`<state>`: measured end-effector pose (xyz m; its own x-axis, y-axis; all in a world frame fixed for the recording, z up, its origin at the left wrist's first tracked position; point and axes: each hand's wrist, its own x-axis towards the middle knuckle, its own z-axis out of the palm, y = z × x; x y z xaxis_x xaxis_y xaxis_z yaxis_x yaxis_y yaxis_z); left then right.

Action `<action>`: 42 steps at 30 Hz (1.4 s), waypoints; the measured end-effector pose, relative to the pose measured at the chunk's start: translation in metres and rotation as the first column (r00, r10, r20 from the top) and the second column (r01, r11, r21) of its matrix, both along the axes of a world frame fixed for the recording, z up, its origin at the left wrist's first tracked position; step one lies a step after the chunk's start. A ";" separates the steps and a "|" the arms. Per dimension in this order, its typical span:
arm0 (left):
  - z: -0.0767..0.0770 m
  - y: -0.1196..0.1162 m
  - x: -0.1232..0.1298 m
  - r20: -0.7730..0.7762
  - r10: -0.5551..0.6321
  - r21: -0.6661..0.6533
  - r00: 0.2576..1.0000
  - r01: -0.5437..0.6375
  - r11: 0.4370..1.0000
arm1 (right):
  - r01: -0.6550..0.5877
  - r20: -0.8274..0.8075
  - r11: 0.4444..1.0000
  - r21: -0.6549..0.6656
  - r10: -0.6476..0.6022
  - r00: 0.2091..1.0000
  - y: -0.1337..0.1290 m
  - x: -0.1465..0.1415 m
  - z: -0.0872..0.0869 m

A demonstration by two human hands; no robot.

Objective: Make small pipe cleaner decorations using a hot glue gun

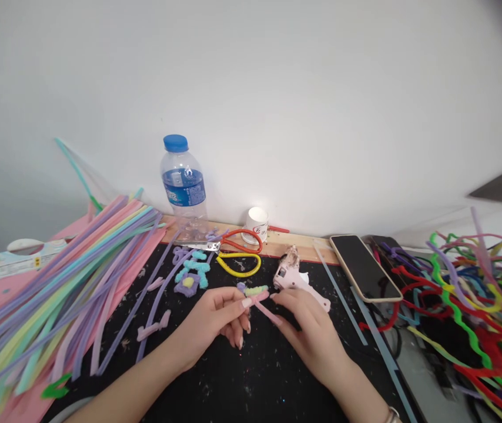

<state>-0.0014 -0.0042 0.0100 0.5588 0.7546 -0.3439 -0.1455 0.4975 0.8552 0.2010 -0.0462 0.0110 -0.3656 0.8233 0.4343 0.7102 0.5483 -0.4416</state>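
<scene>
A short pink pipe cleaner (267, 312) spans the gap between my two hands above the black mat. My left hand (218, 317) pinches it between thumb and fingers near a bend. On the other side, my right hand (310, 329) has its thumb and fingertips closed around the free ends. Just behind the fingers shows a small yellow-green fuzzy piece (255, 290) with a purple tip; whether it is joined to the pink one I cannot tell. A pale pink glue gun (297, 277) lies beyond my right hand. Finished-looking teal fuzzy shapes (193, 267) and a purple flower (187, 284) rest beyond my left.
Scissors (238, 271) with red and yellow handles, a plastic bottle (184, 191) and a paper cup (256, 223) stand or lie toward the wall. Pastel pipe cleaners (79, 282) spread at left. At right are a phone (365, 267), clear glue sticks (341, 299) and tangled bright pipe cleaners (475, 311).
</scene>
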 end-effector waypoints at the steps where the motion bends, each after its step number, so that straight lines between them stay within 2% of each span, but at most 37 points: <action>1: 0.000 0.000 0.000 -0.002 -0.004 0.003 1.000 0.004 1.000 | -0.028 -0.013 1.000 0.005 0.028 1.000 -0.002 -0.002 0.000; 8: -0.006 -0.002 0.002 -0.082 -0.039 0.098 0.996 0.046 0.994 | -0.140 -0.060 0.986 0.092 0.145 0.988 -0.007 -0.008 0.004; 15: -0.007 -0.005 0.002 -0.210 -0.050 0.282 0.976 0.109 0.953 | -0.067 -0.122 0.989 0.132 0.083 0.989 -0.006 -0.011 0.007; 19: -0.002 -0.007 0.001 -0.308 -0.052 0.364 0.950 0.168 0.916 | -0.043 -0.157 0.998 0.046 0.050 0.986 -0.006 -0.012 0.005; 27: 0.007 -0.009 0.000 -0.434 -0.035 0.528 0.900 0.286 0.800 | -0.003 -0.214 0.989 -0.149 -0.029 0.976 -0.006 -0.011 0.001; 29: 0.007 -0.009 0.000 -0.418 -0.060 0.508 0.907 0.288 0.812 | 0.002 -0.250 0.983 -0.184 -0.048 0.967 -0.005 -0.010 0.003; 34: 0.002 -0.006 -0.002 -0.246 -0.137 0.332 0.960 0.216 0.918 | 0.045 -0.271 0.978 -0.202 -0.100 0.957 -0.001 -0.005 0.006; 38: -0.003 -0.004 -0.003 -0.138 -0.143 0.225 0.980 0.172 0.959 | -0.040 -0.251 0.987 -0.153 0.000 0.968 -0.001 -0.003 0.008; 42: -0.001 -0.004 -0.001 -0.180 -0.157 0.232 0.971 0.197 0.953 | -0.112 -0.257 0.989 -0.098 0.084 0.963 -0.002 -0.005 0.011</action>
<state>-0.0022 -0.0086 0.0094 0.6446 0.7209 -0.2547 0.0725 0.2740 0.9590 0.1965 -0.0486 0.0221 -0.3376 0.8369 0.4308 0.5136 0.5473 -0.6608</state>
